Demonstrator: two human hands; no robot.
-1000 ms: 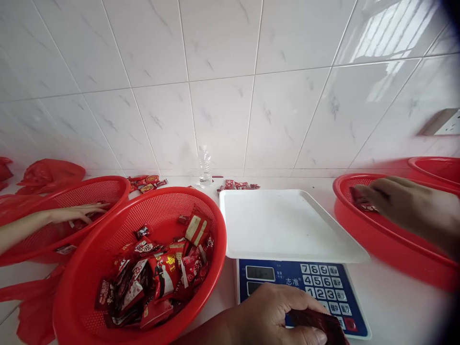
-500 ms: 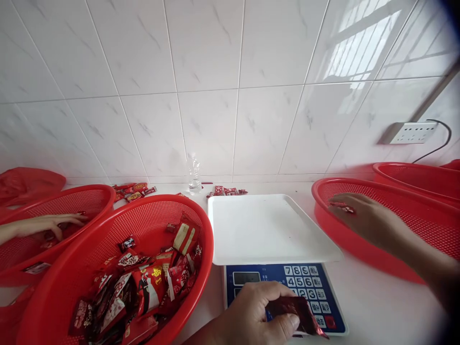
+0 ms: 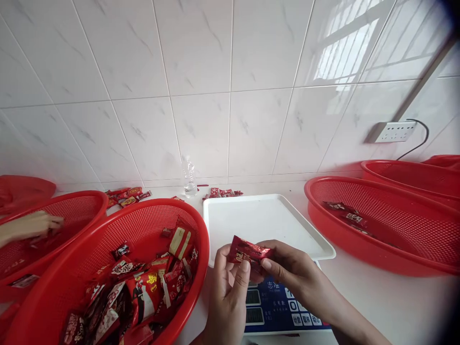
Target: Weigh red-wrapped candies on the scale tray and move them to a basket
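Observation:
Both of my hands meet in front of the white tray (image 3: 258,215) of a blue scale (image 3: 273,306). My left hand (image 3: 230,292) holds a small red candy packet (image 3: 246,251) between thumb and fingers. The fingertips of my right hand (image 3: 291,266) pinch the packet's right end. Left of them stands a red basket (image 3: 203,268) with a heap of red and dark wrapped snacks (image 3: 143,292). On the right, another red basket (image 3: 373,254) holds several dark packets (image 3: 354,219).
A co-worker's blurred hand (image 3: 32,227) reaches into a red basket (image 3: 82,196) at the far left. Along the tiled wall are a clear bottle (image 3: 189,177) and loose packets (image 3: 129,195). A power socket (image 3: 393,132) is at the right.
My right hand has left the right basket and come to my left hand, now gripping the packet too. My left hand has raised and turned the packet. The view has shifted slightly.

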